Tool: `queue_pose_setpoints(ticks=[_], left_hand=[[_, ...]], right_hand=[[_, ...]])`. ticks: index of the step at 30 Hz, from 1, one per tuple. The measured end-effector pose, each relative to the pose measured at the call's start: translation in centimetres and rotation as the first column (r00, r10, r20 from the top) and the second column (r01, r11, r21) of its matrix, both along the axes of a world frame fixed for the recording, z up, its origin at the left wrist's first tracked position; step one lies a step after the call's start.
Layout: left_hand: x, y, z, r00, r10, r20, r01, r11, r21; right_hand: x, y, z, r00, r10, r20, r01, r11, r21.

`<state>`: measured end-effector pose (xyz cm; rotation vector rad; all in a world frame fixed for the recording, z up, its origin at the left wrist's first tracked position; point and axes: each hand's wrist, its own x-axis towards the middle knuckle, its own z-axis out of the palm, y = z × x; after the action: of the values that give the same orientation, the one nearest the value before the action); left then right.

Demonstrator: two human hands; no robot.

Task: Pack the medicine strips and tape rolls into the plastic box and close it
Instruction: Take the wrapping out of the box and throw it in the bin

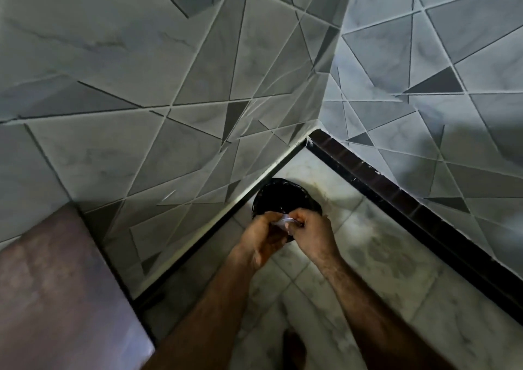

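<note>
Both my hands meet in front of me above a round black bin [280, 200] lined with a dark bag, standing in the corner of the floor. My left hand [261, 238] and my right hand [310, 232] pinch a small, thin, whitish piece [284, 223] between their fingertips, held over the bin's near rim. What the piece is cannot be told. No plastic box, medicine strips or tape rolls are in view.
Grey tiled walls with a triangle pattern [198, 86] close in on the left and right and meet at the corner. A dark skirting strip [396, 200] runs along the right wall. A brown counter edge [56, 284] juts out at lower left. The floor [368, 256] is pale marble tile.
</note>
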<state>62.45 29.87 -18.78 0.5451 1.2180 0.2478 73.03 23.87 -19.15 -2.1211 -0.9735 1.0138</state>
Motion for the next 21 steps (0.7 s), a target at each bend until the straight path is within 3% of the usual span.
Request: queue_pose_setpoints(ticks=[4,8,14,21], left_hand=[[2.3,2.1,-4.5,0.997,-0.054,-0.059,0.055,0.998,0.006],[4.2,4.6,-9.0,0.984,0.005,-0.177,-0.008,1.0,-0.017],[6.7,6.7,-14.0,0.963,-0.034,-0.266,0.026,0.999,-0.032],[7.6,8.3,-17.1,0.974,-0.038,-0.225,0.045,0.999,0.026]], right_hand=[[2.8,2.7,-5.4,0.999,-0.02,0.031,0.022,0.997,-0.079],[5.2,5.0,-10.2,0.995,-0.061,0.082,0.073,0.984,-0.16],[6.7,7.4,-16.4,0.989,-0.137,0.045,0.144,0.963,-0.229],[7.3,10.3,-20.6,0.985,-0.164,0.046,0.17,0.962,-0.211]])
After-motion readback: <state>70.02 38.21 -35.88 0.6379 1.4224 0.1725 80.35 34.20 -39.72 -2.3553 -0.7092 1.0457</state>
